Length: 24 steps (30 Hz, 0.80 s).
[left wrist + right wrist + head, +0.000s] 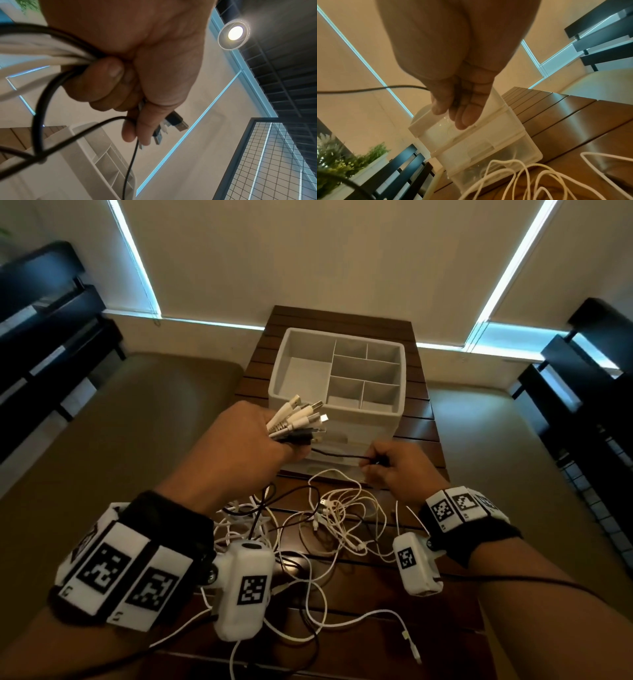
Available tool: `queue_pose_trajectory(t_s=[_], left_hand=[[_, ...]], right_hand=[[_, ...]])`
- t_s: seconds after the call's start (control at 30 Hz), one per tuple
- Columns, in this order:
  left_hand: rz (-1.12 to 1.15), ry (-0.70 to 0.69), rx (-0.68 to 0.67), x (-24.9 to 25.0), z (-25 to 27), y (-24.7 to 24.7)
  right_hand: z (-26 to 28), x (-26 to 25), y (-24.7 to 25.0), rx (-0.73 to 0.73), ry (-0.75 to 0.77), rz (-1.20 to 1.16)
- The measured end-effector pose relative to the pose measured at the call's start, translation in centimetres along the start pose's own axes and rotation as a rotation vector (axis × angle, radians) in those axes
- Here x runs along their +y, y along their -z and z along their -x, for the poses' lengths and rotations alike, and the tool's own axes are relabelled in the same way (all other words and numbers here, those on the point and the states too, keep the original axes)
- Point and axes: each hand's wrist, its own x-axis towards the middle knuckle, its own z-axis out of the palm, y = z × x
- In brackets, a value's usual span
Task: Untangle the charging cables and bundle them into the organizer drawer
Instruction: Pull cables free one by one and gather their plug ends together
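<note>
Wrist-worn cameras (245,583) and marker bands fill the foreground of the head view, above a tangle of white and black charging cables (329,529) spread across the slatted wooden tabletop (421,440). Just beyond, the left hand (246,446) makes a closed grip round a bundle of cable ends (301,419), its USB plugs fanning out toward the white organizer (335,378); the left wrist view shows fingers (102,81) curled tight on white and black cords, plugs jutting past the thumb. A thin black cable (337,455) runs from that fist to the right hand (394,470), which pinches it between thumb and fingers (the plug end, if any, is hidden inside the grip). The organizer stands at the tabletop's far middle, its divided top tray holding nothing visible; its translucent drawers (471,142) sit shut, their contents hard to make out, partly screened in the head view by both hands. Several cable runs leave the frame at the bottom edge. Dark slatted chairs (51,337) flank the scene, cut off at both sides.
</note>
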Motion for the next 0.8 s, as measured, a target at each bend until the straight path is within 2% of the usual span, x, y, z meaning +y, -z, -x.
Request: queue_pose_trajectory(t_s=[0.17,0.3,0.33,0.4,0.47,0.5,0.53,0.57,0.7,0.73,0.8], left_hand=[[0.012,0.013,0.044,-0.5,0.0,1.0],[0.015,0.03,0.12,-1.1,0.2,2.0],[0.029,0.037,0.156,-1.2,0.1,2.1],[0.077,0.034,0.201,-1.3,-0.1,2.4],[0.111,0.021,0.179,-1.4,-0.3,2.6],[0.126,0.019,0.139,-1.5,-0.4,2.6],[0.151,0.023,0.09,-1.6,-0.4,2.6],[0.185,0.031,0.035,-1.7,-0.4,2.6],[0.169,0.091,-0.11,-3.0,-0.6,1.8],[0.159,0.103,-0.125,-3.2,-0.6,1.4],[0.172,0.123,-0.152,-3.7,-0.7,0.6]], right_hand=[[1.1,0.2,0.7,-0.086,-0.007,-0.052],[3.2,0.5,0.0,-0.198,0.021,0.057],[3.9,0.6,-0.6,-0.303,0.051,0.133],[5.4,1.0,-2.6,-0.659,0.139,0.337],[6.9,1.3,-4.9,-0.989,0.26,0.458],[7.3,1.5,-5.6,-1.057,0.268,0.485],[7.2,1.7,-6.0,-1.049,0.244,0.475],[6.8,2.1,-6.0,-0.965,0.205,0.448],[2.9,3.7,-4.8,-0.329,-0.038,0.352],[1.9,4.0,-4.7,-0.226,-0.093,0.319],[0.1,4.6,-5.2,-0.137,-0.16,0.306]])
